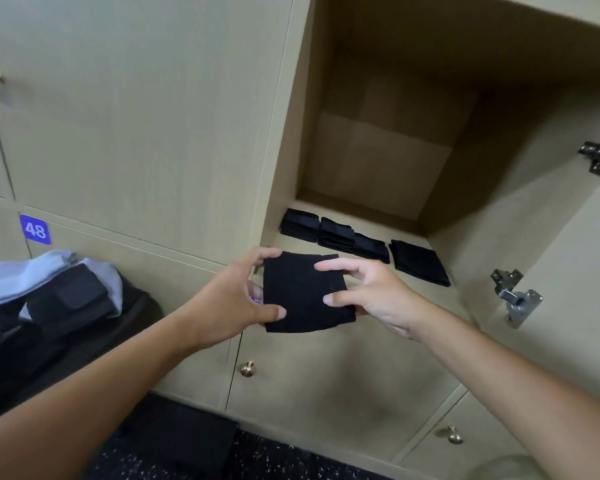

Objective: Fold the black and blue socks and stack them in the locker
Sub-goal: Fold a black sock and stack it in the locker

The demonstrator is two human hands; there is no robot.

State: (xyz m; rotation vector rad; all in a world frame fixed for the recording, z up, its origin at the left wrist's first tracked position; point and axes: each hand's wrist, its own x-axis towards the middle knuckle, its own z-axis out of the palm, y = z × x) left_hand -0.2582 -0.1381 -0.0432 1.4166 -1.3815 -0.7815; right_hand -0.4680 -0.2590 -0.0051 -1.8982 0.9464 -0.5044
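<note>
From the head view, I had a folded black sock (pixel 305 292) held flat between both hands, just in front of the open locker (pixel 357 252) and a little below the lip of its shelf. My left hand (pixel 232 299) gripped the sock's left edge, thumb on top near the lower corner and fingers curled over the upper corner; my right hand (pixel 371 296) pinched the right edge, with two fingertips (pixel 326 265) lying on the top face and the rest tucked underneath. So both grips were closed on the same sock, one at each end of its width.

The relation that mattered was simple: the shelf lay straight ahead and slightly up from the sock. Four dark folded socks (pixel 336 233) already sat in a row along the shelf, running from back left to front right, and the nearest one (pixel 420 261) lay just beyond my right hand. I judged that hand the nearer one to the row, so the next move called for lifting forward over the lip and setting the sock down on or beside it.

Down to my left, a loose heap of blue and black socks (pixel 49 285) waited, well apart from the locker, so the job looked only partly done
</note>
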